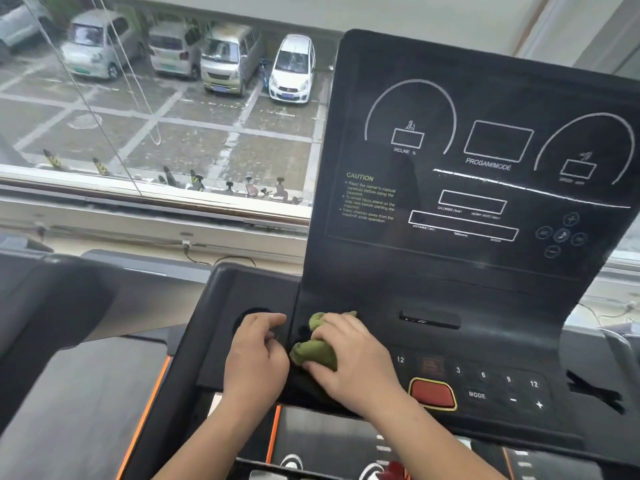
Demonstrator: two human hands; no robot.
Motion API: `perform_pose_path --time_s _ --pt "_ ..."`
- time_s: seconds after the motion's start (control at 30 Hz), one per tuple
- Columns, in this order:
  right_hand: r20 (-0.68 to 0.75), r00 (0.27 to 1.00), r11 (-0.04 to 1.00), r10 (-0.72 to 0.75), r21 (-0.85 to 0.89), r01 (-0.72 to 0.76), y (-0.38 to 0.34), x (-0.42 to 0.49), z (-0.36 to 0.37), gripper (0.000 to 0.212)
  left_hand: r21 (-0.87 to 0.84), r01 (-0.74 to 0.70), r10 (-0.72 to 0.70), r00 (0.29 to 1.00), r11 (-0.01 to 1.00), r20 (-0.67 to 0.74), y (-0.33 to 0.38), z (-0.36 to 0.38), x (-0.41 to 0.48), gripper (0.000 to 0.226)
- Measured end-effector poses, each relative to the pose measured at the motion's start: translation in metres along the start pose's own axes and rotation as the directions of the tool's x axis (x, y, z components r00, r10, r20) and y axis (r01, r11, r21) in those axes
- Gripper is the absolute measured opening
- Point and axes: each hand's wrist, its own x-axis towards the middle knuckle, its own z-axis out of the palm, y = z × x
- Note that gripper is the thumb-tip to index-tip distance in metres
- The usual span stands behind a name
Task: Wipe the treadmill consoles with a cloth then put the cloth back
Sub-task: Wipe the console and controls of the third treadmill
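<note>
**Console (450, 271) wipe: hand positions**

Left hand (258, 355) rested on the console tray, fingers loosely bent, grasping nothing. Just right of them, right hand (349, 362) fingers grasped the bunched green cloth (313, 353) against the console. Red button (433, 393) lay farther right.

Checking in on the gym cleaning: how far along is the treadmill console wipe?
Nothing shows as finished yet. In hand: the right hand grips the bunched green cloth on the lower console; the left hand rests on the side tray. Left: the upright display, then returning the cloth.
</note>
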Motion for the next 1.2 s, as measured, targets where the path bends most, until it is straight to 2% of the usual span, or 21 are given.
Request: perform_pose_path --time_s 0.23,0.37,0.5,0.63,0.8,0.93,1.03,1.1,1.2 --pt "-0.022 0.999 0.999 -0.049 0.018 0.049 0.021 -0.048 -0.003 0.027 -0.021 -0.014 0.015 0.999 1.0 0.04 0.0 0.015 -0.013 0.046" --pt "-0.11 0.989 0.992 -0.101 -0.089 0.092 0.015 -0.011 0.011 0.024 0.004 -0.017 0.017 0.999 1.0 0.04 -0.001 0.009 -0.018 0.049" --pt "-0.188 0.979 0.992 -0.083 -0.112 0.063 0.003 0.038 0.019 0.02 -0.013 -0.006 0.006 1.0 1.0 0.022 -0.003 0.001 -0.018 0.05" --pt "-0.21 0.976 0.996 -0.05 -0.079 0.034 -0.002 0.04 0.025 0.024 -0.015 0.004 -0.004 1.0 1.0 0.0 -0.001 -0.004 -0.022 0.052" --pt "-0.139 0.99 0.999 -0.02 -0.037 0.015 0.003 0.004 0.02 0.027 -0.025 -0.011 0.01 1.0 1.0 -0.019 0.004 0.001 -0.019 0.051" --pt "-0.009 0.994 0.987 -0.11 -0.119 0.108 0.016 -0.012 0.005 0.025 -0.024 -0.055 0.056 0.998 0.998 0.002 0.018 0.018 -0.011 0.052" --pt "-0.02 0.999 0.978 -0.04 -0.205 0.036 0.034 -0.016 -0.01 0.024 -0.002 -0.142 0.142 0.99 0.99 0.017 0.036 0.037 -0.01 0.053" --pt "-0.112 0.993 0.965 0.032 -0.256 -0.06 0.047 -0.023 -0.018 0.021 0.002 -0.198 0.198 0.98 0.98 0.019 0.048 0.048 -0.011 0.054" --pt "-0.231 0.963 0.952 0.139 -0.237 -0.194 0.071 -0.041 -0.027 0.019 -0.005 -0.264 0.264 0.962 0.964 0.067 0.066 0.065 -0.016 0.052"
